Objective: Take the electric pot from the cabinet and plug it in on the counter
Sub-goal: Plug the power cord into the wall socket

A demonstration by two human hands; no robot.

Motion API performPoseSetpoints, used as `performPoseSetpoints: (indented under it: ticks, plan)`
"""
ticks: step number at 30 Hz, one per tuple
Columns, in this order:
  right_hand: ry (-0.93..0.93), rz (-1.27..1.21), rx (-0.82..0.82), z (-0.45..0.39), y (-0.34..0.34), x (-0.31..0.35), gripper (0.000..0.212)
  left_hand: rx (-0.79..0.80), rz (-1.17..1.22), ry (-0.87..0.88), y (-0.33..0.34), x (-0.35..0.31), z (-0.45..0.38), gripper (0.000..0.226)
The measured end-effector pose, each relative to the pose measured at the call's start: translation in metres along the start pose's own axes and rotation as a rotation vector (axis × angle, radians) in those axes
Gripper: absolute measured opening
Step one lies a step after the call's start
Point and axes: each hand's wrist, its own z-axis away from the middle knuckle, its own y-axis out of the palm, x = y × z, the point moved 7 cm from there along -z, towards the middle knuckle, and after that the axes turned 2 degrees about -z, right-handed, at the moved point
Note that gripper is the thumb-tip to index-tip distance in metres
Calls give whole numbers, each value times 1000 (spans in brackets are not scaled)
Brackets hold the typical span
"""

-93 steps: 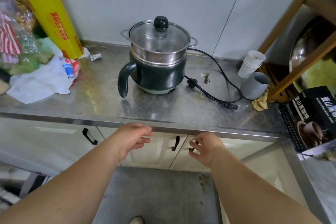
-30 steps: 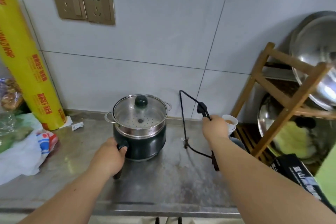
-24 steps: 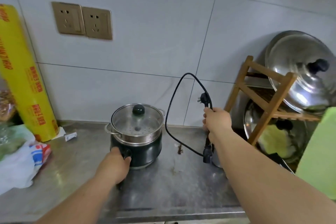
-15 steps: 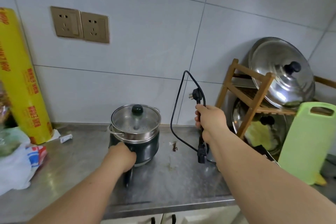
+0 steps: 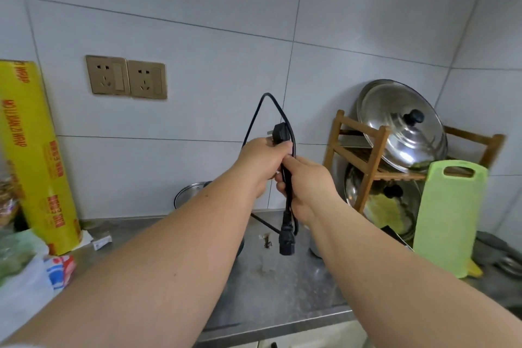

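Both hands hold the black power cord (image 5: 288, 200) up in front of the tiled wall. My left hand (image 5: 261, 162) grips it just under the wall plug (image 5: 280, 133), whose prongs point left. My right hand (image 5: 303, 182) grips the cord lower down, and the appliance connector (image 5: 286, 243) dangles below it over the counter. The electric pot (image 5: 187, 193) stands on the steel counter (image 5: 268, 285), mostly hidden behind my left forearm; only the lid's rim shows. Two gold wall sockets (image 5: 126, 76) sit up to the left.
A yellow cling-wrap box (image 5: 34, 158) leans at the left beside plastic bags (image 5: 25, 285). At the right stand a wooden rack (image 5: 367, 155) with a steel lid (image 5: 401, 124) and a green cutting board (image 5: 449, 217).
My left hand left the pot's handle and rose to grip the cord near the plug. The right hand stayed on the cord. The view tilted up and to the right.
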Motion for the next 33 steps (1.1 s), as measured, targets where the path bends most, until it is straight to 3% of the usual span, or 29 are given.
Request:
performPoseSetpoints:
  ticks: [3,7,8,11,12,15,17,20,24,30,33]
  plan:
    - [-6,25,54,5,3,8,20,-66,21,49,-14,-4,-2,16]
    - [-27,201,-87,0,-23,25,13,-178,35,126,-50,-12,-7,14]
    - [-75,237,-113,-4,-29,32,17,-233,-18,150,-64,-14,-9,15]
    - [-203,298,-85,-16,-31,49,55,-406,-188,187,-105,-25,-10,21]
    - [-201,306,-68,-19,-27,52,57,-445,-215,194,-116,-29,-8,24]
    - [-111,382,32,-26,-3,60,33,-498,-250,250,-137,-42,-3,20]
    - [-63,436,89,-28,15,65,33,-548,-260,281,-150,-48,2,17]
    - [-262,710,86,-33,29,77,39,-627,-269,318,-165,-56,12,19]
    - [-612,1163,-65,-34,45,98,22,-774,-336,355,-188,-73,29,25]
    - [-663,750,-19,-44,71,118,38,-1010,-627,539,-211,-112,54,45]
    - [-446,469,123,-56,84,110,32,-1030,-670,480,-216,-116,53,62]
